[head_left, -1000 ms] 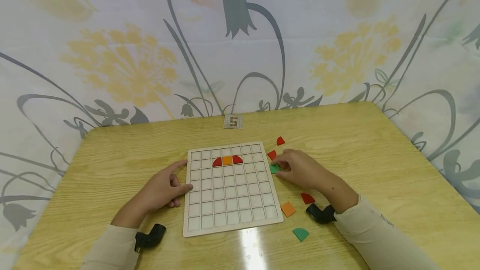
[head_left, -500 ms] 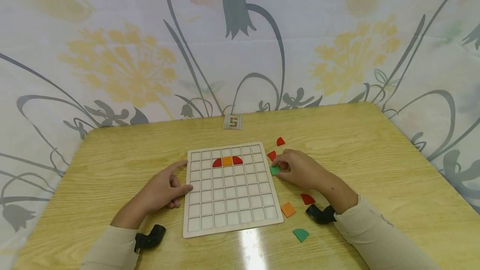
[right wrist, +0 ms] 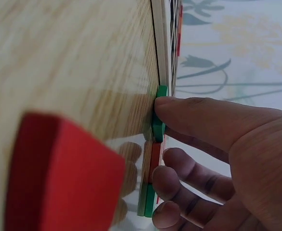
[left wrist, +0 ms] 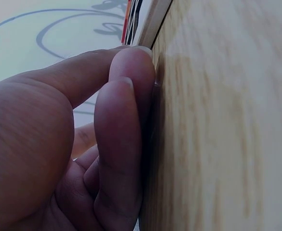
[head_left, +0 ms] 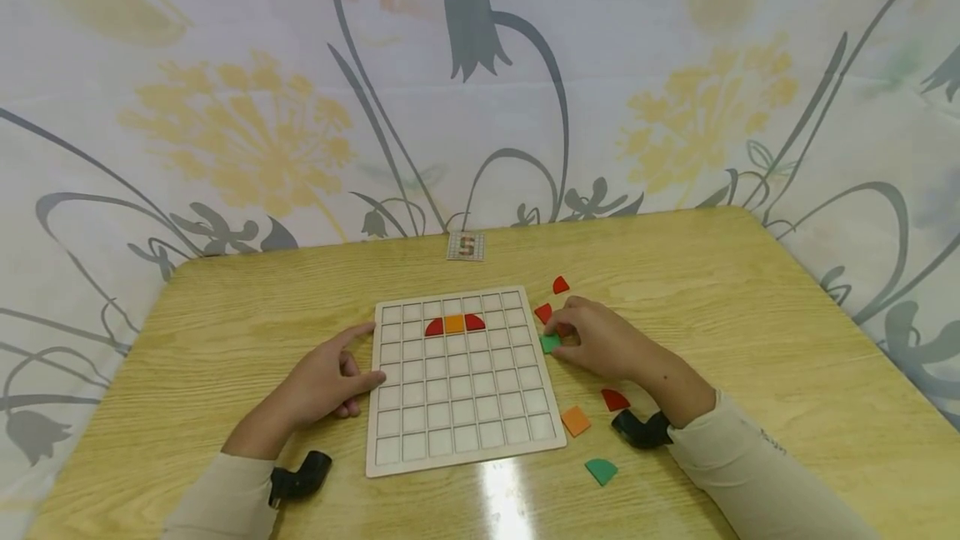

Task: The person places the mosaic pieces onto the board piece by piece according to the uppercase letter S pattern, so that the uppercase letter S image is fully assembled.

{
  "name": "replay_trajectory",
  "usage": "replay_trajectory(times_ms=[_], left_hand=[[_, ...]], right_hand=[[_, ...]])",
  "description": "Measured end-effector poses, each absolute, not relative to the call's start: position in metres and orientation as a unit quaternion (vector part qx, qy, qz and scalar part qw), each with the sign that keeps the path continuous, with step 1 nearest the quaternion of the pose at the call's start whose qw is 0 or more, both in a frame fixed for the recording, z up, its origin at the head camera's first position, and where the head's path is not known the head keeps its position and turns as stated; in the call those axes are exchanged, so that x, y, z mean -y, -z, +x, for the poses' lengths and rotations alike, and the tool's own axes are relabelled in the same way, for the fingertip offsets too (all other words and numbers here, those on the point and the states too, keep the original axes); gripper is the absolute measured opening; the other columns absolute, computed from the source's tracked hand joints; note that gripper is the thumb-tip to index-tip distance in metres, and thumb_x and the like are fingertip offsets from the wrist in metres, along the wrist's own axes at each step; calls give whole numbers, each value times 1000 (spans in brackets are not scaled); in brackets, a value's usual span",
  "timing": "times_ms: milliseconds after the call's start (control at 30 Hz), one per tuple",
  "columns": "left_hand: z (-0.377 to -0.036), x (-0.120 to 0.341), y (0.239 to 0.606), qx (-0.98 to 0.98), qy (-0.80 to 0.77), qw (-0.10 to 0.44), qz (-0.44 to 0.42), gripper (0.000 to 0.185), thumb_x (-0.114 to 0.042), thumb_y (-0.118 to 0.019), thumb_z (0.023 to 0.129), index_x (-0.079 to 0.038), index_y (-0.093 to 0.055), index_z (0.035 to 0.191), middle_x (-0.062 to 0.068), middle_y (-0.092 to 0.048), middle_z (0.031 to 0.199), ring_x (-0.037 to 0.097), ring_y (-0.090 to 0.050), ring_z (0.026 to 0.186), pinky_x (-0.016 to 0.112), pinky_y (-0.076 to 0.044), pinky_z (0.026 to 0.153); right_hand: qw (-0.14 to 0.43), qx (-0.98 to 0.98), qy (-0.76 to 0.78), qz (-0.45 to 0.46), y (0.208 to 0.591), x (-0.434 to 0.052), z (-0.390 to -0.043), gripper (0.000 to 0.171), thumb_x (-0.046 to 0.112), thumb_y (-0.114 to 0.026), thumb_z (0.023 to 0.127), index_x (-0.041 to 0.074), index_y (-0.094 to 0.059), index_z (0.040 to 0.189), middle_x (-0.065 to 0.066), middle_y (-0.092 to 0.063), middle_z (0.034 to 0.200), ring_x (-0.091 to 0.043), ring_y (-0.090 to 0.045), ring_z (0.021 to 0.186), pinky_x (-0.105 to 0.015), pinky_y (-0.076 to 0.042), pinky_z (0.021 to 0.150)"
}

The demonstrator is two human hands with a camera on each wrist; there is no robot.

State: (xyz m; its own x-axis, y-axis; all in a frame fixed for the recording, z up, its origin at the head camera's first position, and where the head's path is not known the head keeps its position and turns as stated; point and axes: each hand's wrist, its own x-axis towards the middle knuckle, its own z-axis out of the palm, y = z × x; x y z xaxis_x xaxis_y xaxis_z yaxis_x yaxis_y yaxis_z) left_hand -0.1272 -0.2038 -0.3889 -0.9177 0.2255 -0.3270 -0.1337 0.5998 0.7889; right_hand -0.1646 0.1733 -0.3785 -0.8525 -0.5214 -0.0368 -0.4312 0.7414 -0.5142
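Note:
My right hand is beside the right edge of a pale gridded board, its thumb and forefinger pinching a green tile that lies on the table against that edge. In the right wrist view the thumb presses the tile's near side; the forefinger's contact is mostly hidden. My left hand touches the board's left edge with thumb and extended forefinger, while its other fingers bend beneath. Two red quarter-round tiles flank an orange square tile in the board's second row.
Right of the board lie red quarter-round tiles, an orange square and a green quarter-round. Orange-red and green tiles sit behind the right fingers. A small pattern card lies by the patterned cloth at the back.
The right fingertips have shifted slightly at the green tile, and a bit of red now shows beneath them. The left hand and board stay put.

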Motion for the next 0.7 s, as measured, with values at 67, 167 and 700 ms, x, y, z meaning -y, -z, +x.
replay_trajectory(times_ms=[67,167,700], left_hand=[[-127,204,389,-872,-445,202,23,79,-33,-71,80,-28,-26,144,10,-56,73,21,-58,50,33,-53,49],[-127,203,390,-873,-444,202,22,79,-33,-72,80,-29,-26,144,10,-57,73,21,-58,50,33,-53,49],[-128,203,391,-869,-450,204,24,79,-32,-71,80,-27,-26,145,11,-56,73,21,-58,49,33,-52,48]], right_hand=[[83,-930,251,-255,378,-174,-164,16,18,-68,83,14,-68,98,0,-51,89,-11,-45,70,-20,-43,62],[69,-931,252,-254,377,-174,-163,14,19,-69,83,15,-67,97,-1,-50,96,-11,-48,74,-20,-45,64],[78,-920,267,-277,349,-130,-168,22,21,-70,83,15,-66,103,6,-62,93,-10,-48,70,-22,-44,61]])
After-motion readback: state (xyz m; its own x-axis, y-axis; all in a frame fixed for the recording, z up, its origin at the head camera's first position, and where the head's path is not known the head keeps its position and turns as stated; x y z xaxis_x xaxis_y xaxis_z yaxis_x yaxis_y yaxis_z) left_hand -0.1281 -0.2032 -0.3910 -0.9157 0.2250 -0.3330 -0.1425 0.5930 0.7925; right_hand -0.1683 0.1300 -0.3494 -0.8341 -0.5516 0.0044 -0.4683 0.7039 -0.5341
